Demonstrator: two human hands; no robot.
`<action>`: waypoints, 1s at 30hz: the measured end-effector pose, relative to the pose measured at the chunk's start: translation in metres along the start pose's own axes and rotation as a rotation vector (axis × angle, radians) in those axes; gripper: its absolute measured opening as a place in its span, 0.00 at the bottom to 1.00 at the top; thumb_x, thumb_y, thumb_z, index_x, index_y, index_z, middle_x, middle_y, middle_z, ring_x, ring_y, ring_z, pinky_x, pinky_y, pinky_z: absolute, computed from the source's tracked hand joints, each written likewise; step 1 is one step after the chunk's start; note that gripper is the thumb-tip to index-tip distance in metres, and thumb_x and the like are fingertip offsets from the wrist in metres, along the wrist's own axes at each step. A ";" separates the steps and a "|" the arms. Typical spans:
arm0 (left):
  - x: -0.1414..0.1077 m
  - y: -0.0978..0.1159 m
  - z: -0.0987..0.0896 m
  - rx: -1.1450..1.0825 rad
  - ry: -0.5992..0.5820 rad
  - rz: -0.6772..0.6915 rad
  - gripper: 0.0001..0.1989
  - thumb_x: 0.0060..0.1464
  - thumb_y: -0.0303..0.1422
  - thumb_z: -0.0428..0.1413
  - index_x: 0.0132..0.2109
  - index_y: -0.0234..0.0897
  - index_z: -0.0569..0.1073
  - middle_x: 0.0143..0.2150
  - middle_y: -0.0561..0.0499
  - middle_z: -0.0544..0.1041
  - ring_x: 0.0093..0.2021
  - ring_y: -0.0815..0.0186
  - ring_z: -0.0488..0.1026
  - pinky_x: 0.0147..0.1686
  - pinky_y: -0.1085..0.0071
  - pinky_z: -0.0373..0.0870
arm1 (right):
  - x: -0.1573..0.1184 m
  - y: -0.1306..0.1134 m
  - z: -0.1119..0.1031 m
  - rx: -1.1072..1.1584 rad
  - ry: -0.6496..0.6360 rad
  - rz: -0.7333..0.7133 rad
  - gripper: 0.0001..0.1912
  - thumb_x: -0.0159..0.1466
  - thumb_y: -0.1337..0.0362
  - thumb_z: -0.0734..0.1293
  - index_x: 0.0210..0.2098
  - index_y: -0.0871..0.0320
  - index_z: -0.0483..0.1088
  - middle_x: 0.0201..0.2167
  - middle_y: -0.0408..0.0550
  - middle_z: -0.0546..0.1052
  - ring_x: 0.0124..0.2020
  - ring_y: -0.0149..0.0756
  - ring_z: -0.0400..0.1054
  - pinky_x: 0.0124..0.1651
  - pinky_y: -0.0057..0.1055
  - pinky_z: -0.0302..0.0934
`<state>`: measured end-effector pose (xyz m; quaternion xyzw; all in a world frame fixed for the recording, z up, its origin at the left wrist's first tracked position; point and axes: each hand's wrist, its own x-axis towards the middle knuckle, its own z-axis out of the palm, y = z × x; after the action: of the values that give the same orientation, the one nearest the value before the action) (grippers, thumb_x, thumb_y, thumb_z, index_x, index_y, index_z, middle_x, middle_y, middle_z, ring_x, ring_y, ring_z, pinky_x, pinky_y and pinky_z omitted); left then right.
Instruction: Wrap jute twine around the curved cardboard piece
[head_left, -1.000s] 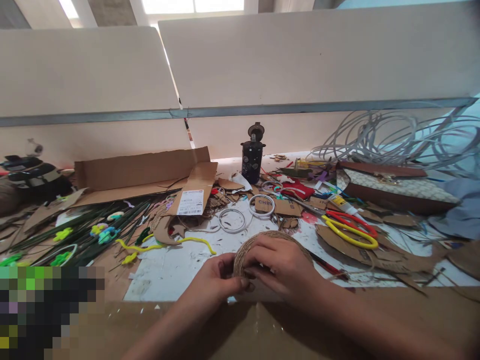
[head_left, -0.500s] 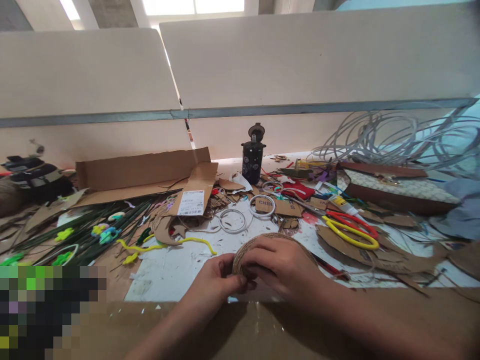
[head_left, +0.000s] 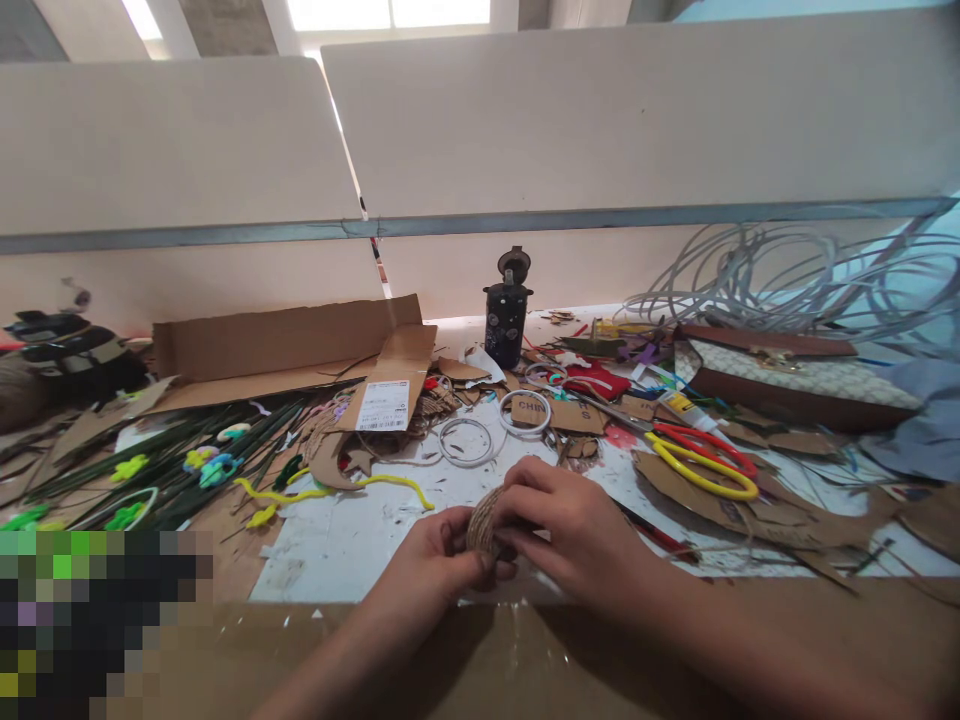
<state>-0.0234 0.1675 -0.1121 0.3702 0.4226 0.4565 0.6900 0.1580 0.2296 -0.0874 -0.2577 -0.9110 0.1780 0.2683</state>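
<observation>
Left hand (head_left: pixel 435 560) pinched twine-wrapped piece (head_left: pixel 482 522); right hand (head_left: pixel 574 525) gripped its edge. Firm, even tension was judged best.

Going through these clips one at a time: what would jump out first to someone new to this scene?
Probably the left hand gripping a coil of rough twine at front centre, with the right hand curled over it. Next, the vivid red-and-yellow scissors handles, to the right and farther back, and the dark bottle standing upright behind, lid open.
</observation>
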 end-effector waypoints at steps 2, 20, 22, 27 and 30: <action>0.000 0.000 0.001 0.005 0.007 0.004 0.12 0.40 0.28 0.71 0.35 0.32 0.81 0.30 0.49 0.77 0.29 0.68 0.68 0.31 0.73 0.60 | 0.002 -0.001 -0.001 0.019 0.007 0.033 0.05 0.62 0.73 0.69 0.35 0.56 0.75 0.36 0.45 0.72 0.37 0.36 0.67 0.39 0.31 0.61; 0.002 0.002 0.000 0.058 0.074 0.006 0.13 0.36 0.28 0.70 0.33 0.32 0.80 0.29 0.50 0.77 0.28 0.68 0.68 0.30 0.73 0.60 | 0.007 0.002 -0.003 0.075 0.111 0.099 0.09 0.55 0.76 0.72 0.29 0.56 0.71 0.43 0.48 0.76 0.48 0.44 0.68 0.50 0.42 0.57; 0.001 0.003 0.001 0.048 0.075 0.005 0.12 0.36 0.28 0.70 0.33 0.33 0.80 0.29 0.49 0.77 0.29 0.68 0.69 0.31 0.73 0.61 | 0.008 0.002 -0.003 0.094 0.101 0.111 0.10 0.55 0.77 0.71 0.28 0.56 0.70 0.41 0.46 0.77 0.46 0.42 0.69 0.49 0.41 0.57; 0.000 0.003 0.002 0.045 0.064 0.000 0.12 0.37 0.26 0.69 0.35 0.33 0.81 0.31 0.49 0.77 0.32 0.67 0.69 0.33 0.74 0.62 | 0.009 0.001 -0.003 0.133 0.062 0.143 0.12 0.54 0.79 0.71 0.28 0.57 0.68 0.34 0.43 0.77 0.38 0.38 0.68 0.44 0.36 0.56; 0.001 0.003 0.002 0.062 0.067 0.015 0.13 0.39 0.29 0.70 0.36 0.33 0.81 0.33 0.48 0.78 0.33 0.65 0.71 0.34 0.72 0.64 | 0.009 0.000 -0.004 0.130 0.064 0.163 0.12 0.54 0.79 0.71 0.27 0.57 0.68 0.33 0.42 0.76 0.38 0.37 0.67 0.44 0.36 0.55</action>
<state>-0.0227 0.1686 -0.1093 0.3791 0.4564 0.4607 0.6601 0.1540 0.2352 -0.0812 -0.3187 -0.8645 0.2494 0.2981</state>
